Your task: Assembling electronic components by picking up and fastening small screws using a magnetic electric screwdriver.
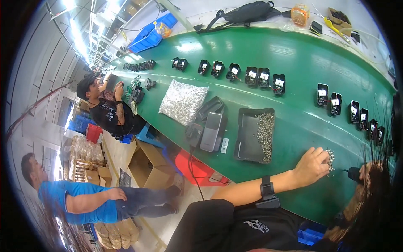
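We record a green table [294, 122] filling most of the view. A broken row of open black housings [251, 77] runs along its far side. Nearer us, a clear bag [183, 102] of small silvery parts lies flat. To its right sits a black tray [247, 140], long axis running from far to near, metal parts banked along its right side.

Left hand [311, 167]: fingers bent and drawn close together, fingertips at the loose pile; we cannot tell whether a part is pinched. Right hand [370, 171]: wrapped around a dark tool, partly hidden by dark strands near the rim. The two hands are apart, with the pile between.

Dark tool [355, 174]: just right of the pile; long axis roughly crosswise, thin tip pointing left toward it. Loose pile [331, 161]: small metal parts on the table, right of the tray.
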A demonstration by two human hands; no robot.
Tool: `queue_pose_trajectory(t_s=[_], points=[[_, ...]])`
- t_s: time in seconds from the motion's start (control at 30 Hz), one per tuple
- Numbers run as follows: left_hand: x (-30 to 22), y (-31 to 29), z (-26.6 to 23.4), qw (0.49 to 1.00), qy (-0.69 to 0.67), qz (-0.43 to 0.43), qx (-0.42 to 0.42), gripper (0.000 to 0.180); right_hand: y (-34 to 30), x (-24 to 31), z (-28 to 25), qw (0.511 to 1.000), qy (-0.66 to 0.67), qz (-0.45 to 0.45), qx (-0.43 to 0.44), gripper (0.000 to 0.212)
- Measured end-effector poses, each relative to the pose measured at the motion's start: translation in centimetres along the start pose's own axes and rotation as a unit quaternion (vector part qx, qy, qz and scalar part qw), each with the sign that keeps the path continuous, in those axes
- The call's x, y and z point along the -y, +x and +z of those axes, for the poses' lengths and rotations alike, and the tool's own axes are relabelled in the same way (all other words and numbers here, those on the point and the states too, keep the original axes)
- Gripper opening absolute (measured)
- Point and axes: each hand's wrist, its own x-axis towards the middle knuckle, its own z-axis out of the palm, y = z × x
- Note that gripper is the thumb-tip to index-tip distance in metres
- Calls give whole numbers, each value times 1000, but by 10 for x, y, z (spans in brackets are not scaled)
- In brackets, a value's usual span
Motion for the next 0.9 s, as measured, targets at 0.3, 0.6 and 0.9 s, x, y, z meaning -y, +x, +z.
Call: queue_pose_trajectory(t_s=[0.3, 0.6, 0.9], points=[[2, -3, 1, 998, -48, -39, 2, 12, -4, 2, -11, 1000, -29, 6, -4, 27], [-6, 4, 1, 987, -121, -103, -18, 10, 0, 7, -10, 1000, -24, 6, -7, 27], [3, 9, -8, 980, -146, -129, -42, 12, 5, 11, 10, 998, -70, -6, 0, 24]])
